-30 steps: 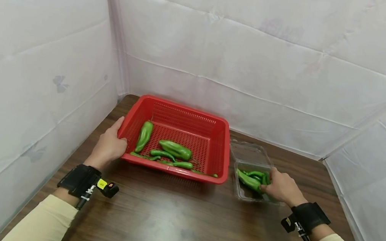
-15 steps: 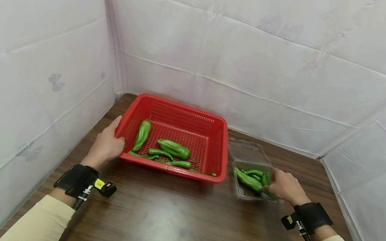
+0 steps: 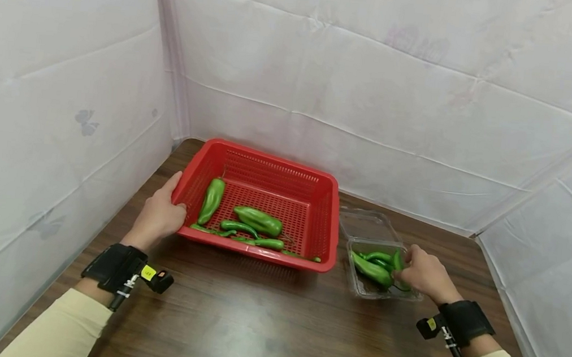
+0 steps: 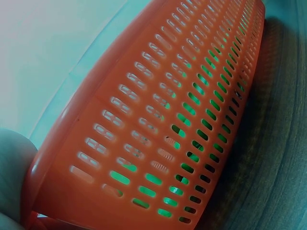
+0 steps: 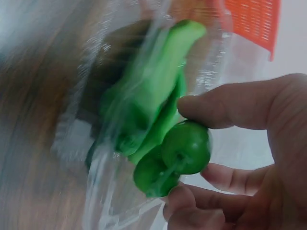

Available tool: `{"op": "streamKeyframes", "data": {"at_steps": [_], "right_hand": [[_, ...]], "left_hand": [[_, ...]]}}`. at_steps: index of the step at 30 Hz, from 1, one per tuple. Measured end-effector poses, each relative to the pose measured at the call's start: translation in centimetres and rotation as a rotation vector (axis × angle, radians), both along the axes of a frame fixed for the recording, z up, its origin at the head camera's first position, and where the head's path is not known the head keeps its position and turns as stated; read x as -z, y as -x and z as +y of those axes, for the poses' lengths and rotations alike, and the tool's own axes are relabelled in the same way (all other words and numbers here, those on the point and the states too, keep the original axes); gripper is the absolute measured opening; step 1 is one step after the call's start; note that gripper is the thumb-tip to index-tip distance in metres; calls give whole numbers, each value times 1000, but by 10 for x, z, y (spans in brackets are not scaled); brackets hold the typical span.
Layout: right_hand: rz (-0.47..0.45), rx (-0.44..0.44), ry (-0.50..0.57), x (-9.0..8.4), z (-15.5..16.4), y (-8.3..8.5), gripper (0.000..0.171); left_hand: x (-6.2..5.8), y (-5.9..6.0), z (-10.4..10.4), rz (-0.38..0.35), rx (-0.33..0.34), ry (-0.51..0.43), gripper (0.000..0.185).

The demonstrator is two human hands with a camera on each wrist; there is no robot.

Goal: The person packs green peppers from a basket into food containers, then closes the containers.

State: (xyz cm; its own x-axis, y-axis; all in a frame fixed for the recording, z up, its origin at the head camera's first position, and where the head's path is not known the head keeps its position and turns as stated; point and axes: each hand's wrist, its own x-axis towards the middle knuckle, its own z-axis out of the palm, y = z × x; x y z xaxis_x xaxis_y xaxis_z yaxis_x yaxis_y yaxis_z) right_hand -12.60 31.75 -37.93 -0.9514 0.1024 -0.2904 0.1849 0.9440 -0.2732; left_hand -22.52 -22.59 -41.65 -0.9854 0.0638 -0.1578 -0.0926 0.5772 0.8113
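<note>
My left hand [image 3: 160, 216] grips the left rim of a red perforated plastic basket [image 3: 259, 254]; the left wrist view shows the basket's slotted wall [image 4: 120, 158] up close. Inside it lie several green peppers [image 3: 259, 220], some plump, some thin. My right hand [image 3: 425, 276] is over the right side of a clear plastic box [image 3: 358, 291], pinching a green pepper [image 5: 189, 148] between thumb and fingers near its stem end. Under and beside it, more green peppers [image 3: 372, 270] rest in the box. The fingers partly cover the held pepper in the head view.
The box's clear lid [image 3: 367, 225] is folded back toward the wall. A dark wooden table [image 3: 232, 321] carries both containers. White sheeting [image 3: 334, 92] encloses the table at the back and both sides.
My right hand has risen slightly and shifted right, and the pepper in it has tilted up from the others. My left hand keeps its hold on the basket rim.
</note>
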Motion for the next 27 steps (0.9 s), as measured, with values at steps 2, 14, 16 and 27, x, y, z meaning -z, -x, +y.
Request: {"op": "streamKeyframes", "data": {"at_steps": [2, 14, 16, 27], "right_hand": [[19, 11, 42, -2, 1, 1, 51], [81, 62, 43, 1, 6, 0, 42], [78, 50, 18, 2, 5, 1, 44], [130, 72, 54, 0, 8, 0, 38]], "left_hand": [[0, 0, 0, 2, -3, -2, 80], [1, 0, 0, 3, 0, -14, 80], [1, 0, 0, 0, -4, -12, 80], [2, -1, 2, 2, -2, -10, 81]]}}
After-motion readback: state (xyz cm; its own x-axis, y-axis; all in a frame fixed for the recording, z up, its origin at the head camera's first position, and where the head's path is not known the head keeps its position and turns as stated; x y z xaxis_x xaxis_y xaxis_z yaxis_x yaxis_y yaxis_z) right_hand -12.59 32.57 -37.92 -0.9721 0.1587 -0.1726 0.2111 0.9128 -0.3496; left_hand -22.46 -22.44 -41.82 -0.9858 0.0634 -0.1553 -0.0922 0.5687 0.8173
